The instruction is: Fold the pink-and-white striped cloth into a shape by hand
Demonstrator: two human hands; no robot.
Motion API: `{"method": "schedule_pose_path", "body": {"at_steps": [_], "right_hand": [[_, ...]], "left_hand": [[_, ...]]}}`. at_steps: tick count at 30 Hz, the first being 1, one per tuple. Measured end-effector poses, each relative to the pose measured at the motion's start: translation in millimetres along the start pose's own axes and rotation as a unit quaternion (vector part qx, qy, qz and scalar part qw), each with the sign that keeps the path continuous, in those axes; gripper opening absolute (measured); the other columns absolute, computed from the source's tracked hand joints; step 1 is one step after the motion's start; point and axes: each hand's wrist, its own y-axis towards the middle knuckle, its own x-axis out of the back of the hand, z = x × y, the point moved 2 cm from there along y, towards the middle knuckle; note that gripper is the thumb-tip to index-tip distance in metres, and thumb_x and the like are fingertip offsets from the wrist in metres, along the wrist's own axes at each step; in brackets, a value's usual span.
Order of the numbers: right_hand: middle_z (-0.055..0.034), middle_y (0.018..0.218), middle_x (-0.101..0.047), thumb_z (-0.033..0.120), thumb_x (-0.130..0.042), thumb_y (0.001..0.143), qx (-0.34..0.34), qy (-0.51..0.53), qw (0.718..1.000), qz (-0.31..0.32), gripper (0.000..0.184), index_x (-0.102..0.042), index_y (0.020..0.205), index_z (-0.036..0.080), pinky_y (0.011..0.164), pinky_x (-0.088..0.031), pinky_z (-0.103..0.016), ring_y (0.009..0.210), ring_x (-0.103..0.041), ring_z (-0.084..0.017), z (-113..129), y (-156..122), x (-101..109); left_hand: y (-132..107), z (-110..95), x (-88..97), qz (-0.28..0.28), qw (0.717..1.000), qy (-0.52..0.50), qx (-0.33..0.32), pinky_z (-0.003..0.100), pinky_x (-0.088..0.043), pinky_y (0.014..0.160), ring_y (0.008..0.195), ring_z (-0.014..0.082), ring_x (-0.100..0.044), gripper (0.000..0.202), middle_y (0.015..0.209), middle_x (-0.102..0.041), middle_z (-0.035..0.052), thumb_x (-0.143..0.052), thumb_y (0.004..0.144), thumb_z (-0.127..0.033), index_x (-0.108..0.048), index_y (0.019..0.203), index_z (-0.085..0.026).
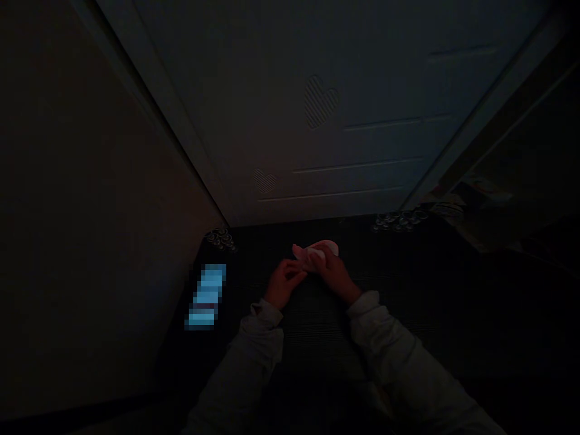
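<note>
In the head view, a small pink item [333,246] with a rounded far right end lies low over the dark tabletop. My right hand [334,275] is closed on it from the right, thumb across a paler, whitish lump [316,258] that may be part of it. My left hand [284,281] is at its near left end, fingers bent and thumb and fingertips drawn together at its edge. Dim light hides exactly what the item is and how firmly the left fingertips grip it.
A dark wood-grained table [312,326] stands against a pale panel with embossed hearts [321,103]. A lit, pixelated rectangular screen [208,296] lies at left. Clusters of shiny rings [220,238] sit at the back left, with more rings [399,221] at the back right.
</note>
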Motion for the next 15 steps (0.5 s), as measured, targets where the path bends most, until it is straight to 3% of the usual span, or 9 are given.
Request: {"method": "schedule_pose_path", "body": {"at_steps": [6, 15], "right_hand": [[-0.0062, 0.099, -0.054, 0.037, -0.050, 0.076, 0.023, 0.000, 1.000, 0.018, 0.030, -0.048, 0.099, 0.018, 0.078, -0.041, -0.032, 0.091, -0.051, -0.019, 0.3, -0.6, -0.8], [-0.0068, 0.096, -0.056, 0.034, -0.035, 0.084, 0.003, -0.010, 1.000, -0.007, 0.026, -0.049, 0.099, 0.018, 0.075, -0.041, -0.031, 0.087, -0.053, -0.018, -4.8, 0.9, -1.4]], "left_hand": [[0.3, -1.3, -0.6, -0.008, 1.000, -0.016, 0.004, 0.028, -0.043, 0.069, 0.072, 0.0133, -0.058, 0.026, 0.076, -0.062, 0.0006, -0.065, 0.064, -0.030, -0.051, 0.081, -0.017], [2.3, -1.0, 0.0, -0.007, 1.000, 0.004, -0.028, 0.029, -0.043, 0.073, 0.074, 0.0130, -0.057, 0.024, 0.078, -0.060, 0.0012, -0.066, 0.063, -0.024, -0.055, 0.083, -0.016]]}}
